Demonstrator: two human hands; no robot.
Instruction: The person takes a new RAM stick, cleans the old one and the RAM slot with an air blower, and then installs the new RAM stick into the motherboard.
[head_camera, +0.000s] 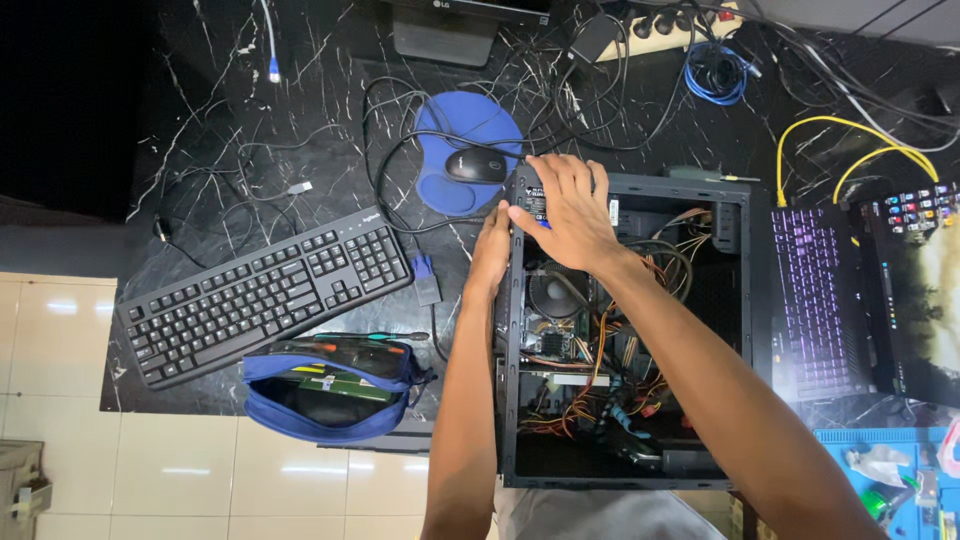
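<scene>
- The open computer case (735, 300) lies on its side on the worktop (250, 150), long axis running away from the person.
- The right hand (565, 210) lies spread, fingers flat, on its far corner.
- The left hand (490, 250) grips the case's left edge.

Two bare forearms enter from the lower edge of the head view, both long and slim. No sleeves, cuffs or gloves show anywhere along them. No watch, band or bracelet at either wrist. Left hand (491, 250): no rings seen on the part in view. Right hand (563, 208): fingers bare, no rings, nails short. A strip of grey cloth shows at the bottom edge between the forearms.
</scene>
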